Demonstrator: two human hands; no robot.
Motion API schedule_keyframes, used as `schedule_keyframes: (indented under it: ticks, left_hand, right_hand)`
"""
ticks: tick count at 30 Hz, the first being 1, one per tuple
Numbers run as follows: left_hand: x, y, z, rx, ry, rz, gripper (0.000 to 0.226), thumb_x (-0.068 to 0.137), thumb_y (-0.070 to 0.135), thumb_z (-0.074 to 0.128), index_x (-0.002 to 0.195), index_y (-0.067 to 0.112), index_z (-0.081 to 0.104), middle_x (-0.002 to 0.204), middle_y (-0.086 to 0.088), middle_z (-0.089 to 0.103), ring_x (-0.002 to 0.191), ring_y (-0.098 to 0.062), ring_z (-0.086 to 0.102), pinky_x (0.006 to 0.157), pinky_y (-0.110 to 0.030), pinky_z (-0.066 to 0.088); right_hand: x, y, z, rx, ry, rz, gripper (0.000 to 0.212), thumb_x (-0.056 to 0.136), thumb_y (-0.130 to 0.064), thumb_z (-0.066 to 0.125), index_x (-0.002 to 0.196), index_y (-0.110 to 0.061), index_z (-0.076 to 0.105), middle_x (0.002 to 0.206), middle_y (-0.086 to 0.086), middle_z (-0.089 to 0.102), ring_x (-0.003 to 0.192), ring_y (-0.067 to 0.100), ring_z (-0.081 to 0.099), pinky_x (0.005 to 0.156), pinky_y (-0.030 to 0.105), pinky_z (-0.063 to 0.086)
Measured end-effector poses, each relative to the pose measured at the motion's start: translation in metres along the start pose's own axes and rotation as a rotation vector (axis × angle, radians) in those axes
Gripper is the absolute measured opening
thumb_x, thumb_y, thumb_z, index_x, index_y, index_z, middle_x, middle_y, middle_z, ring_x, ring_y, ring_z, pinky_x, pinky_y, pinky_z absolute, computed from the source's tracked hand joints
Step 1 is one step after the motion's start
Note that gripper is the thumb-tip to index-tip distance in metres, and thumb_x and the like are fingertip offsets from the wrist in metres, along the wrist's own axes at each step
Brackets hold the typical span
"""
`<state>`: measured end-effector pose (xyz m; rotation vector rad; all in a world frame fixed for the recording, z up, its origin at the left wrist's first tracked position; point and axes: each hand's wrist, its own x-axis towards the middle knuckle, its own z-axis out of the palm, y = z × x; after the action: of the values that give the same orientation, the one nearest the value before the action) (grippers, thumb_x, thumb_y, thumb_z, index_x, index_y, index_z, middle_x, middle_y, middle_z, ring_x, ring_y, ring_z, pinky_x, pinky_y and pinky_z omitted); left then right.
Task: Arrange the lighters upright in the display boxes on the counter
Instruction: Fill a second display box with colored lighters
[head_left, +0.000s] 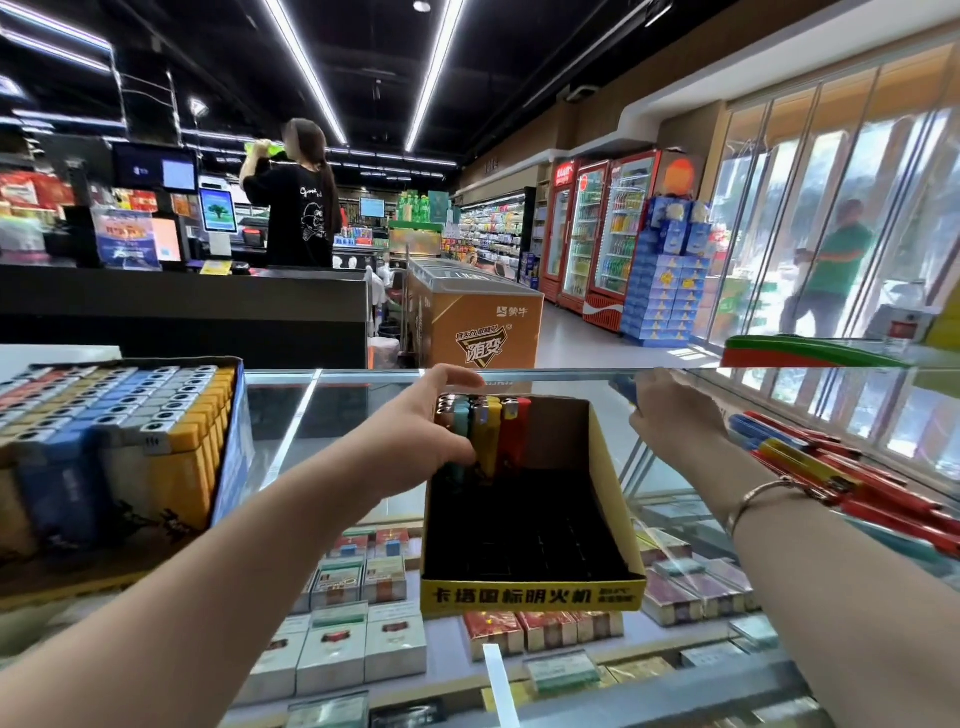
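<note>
A yellow display box (613, 467) with a black inside stands on the glass counter (332, 415). In its far left corner several lighters (491, 431) stand upright: teal, yellow and red. My left hand (421, 431) reaches into that corner and grips these upright lighters, thumb on the near side. To the right of the box my right hand (675, 410) is lifted above the counter and holds a blue lighter (623, 389), mostly hidden by the fingers. A pile of loose lighters (841, 478), red, blue and yellow, lies flat on the counter at the right.
A second display box (228, 467), full of upright lighters, stands at the left. Cigarette packs show under the glass. A green and red tray (810, 351) sits at the far right. A person stands behind the far black counter; another walks outside the window.
</note>
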<state>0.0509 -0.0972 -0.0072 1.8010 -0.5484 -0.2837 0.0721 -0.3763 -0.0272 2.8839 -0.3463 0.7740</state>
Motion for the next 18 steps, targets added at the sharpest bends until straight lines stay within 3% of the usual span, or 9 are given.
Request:
schedule_keyframes:
  ticks: [3,5,7,10,12,15,17,18]
  left_hand:
    - [0.001,0.003,-0.003,-0.015,-0.041,-0.019,0.054,0.076,-0.015,0.059,0.106,0.029,0.053,0.092,-0.015,0.061,0.06,-0.01,0.068,0.052,-0.019,0.051]
    - [0.002,0.003,-0.006,0.002,-0.031,-0.038,0.052,0.076,-0.014,0.059,0.103,0.03,0.053,0.092,-0.016,0.061,0.058,-0.011,0.068,0.051,-0.02,0.051]
    - [0.003,0.002,-0.008,0.056,0.02,-0.043,0.049,0.076,-0.011,0.059,0.1,0.032,0.052,0.091,-0.016,0.062,0.055,-0.012,0.066,0.051,-0.022,0.053]
    - [0.003,0.002,-0.01,0.102,0.097,-0.042,0.046,0.077,-0.009,0.057,0.095,0.033,0.051,0.089,-0.011,0.06,0.049,-0.009,0.063,0.048,-0.022,0.053]
    - [0.001,0.004,-0.011,0.122,0.131,-0.01,0.043,0.077,-0.008,0.056,0.093,0.031,0.05,0.098,-0.006,0.054,0.062,-0.01,0.063,0.045,-0.015,0.048]
    - [-0.001,0.005,-0.011,0.182,0.162,0.115,0.041,0.078,-0.001,0.059,0.094,0.035,0.048,0.11,0.002,0.04,0.095,-0.014,0.05,0.065,-0.019,0.051]
    - [-0.005,0.007,-0.008,0.175,0.171,0.221,0.039,0.079,0.006,0.064,0.098,0.037,0.049,0.11,0.006,0.045,0.104,-0.013,0.048,0.082,-0.029,0.05]
    - [-0.007,0.008,-0.006,0.175,0.177,0.273,0.039,0.079,0.011,0.066,0.1,0.039,0.049,0.108,0.009,0.05,0.103,-0.01,0.05,0.084,-0.03,0.05]
  right_hand:
    - [-0.002,-0.014,-0.011,0.145,0.241,-0.007,0.021,0.09,-0.013,0.052,0.108,-0.004,0.05,0.098,0.011,0.056,0.079,0.032,0.058,0.063,0.032,0.038]
    - [0.001,-0.029,-0.025,0.444,0.365,0.098,0.018,0.087,-0.011,0.057,0.103,-0.005,0.052,0.084,0.01,0.052,0.072,0.028,0.051,0.064,0.031,0.035]
    - [0.006,-0.047,-0.046,0.844,0.376,0.236,0.011,0.084,-0.009,0.058,0.09,-0.012,0.05,0.076,0.004,0.05,0.073,0.025,0.05,0.064,0.036,0.04]
    - [0.004,-0.078,-0.073,1.496,0.213,0.39,0.014,0.083,-0.005,0.058,0.086,-0.015,0.048,0.077,0.004,0.05,0.066,0.022,0.055,0.061,0.037,0.053]
    - [-0.004,-0.098,-0.085,1.814,0.03,0.421,0.014,0.083,-0.002,0.058,0.089,-0.01,0.049,0.077,0.008,0.051,0.06,0.02,0.055,0.053,0.03,0.055]
    - [-0.019,-0.117,-0.09,1.974,-0.136,0.39,0.013,0.083,-0.002,0.058,0.091,-0.008,0.05,0.072,0.009,0.054,0.055,0.019,0.059,0.051,0.028,0.055]
    - [-0.027,-0.121,-0.089,1.998,-0.188,0.332,0.011,0.083,-0.004,0.057,0.091,-0.007,0.052,0.07,0.01,0.056,0.052,0.018,0.061,0.051,0.028,0.055]
    - [-0.03,-0.121,-0.088,1.992,-0.204,0.294,0.009,0.083,-0.004,0.057,0.09,-0.007,0.052,0.069,0.009,0.056,0.053,0.018,0.061,0.053,0.029,0.055]
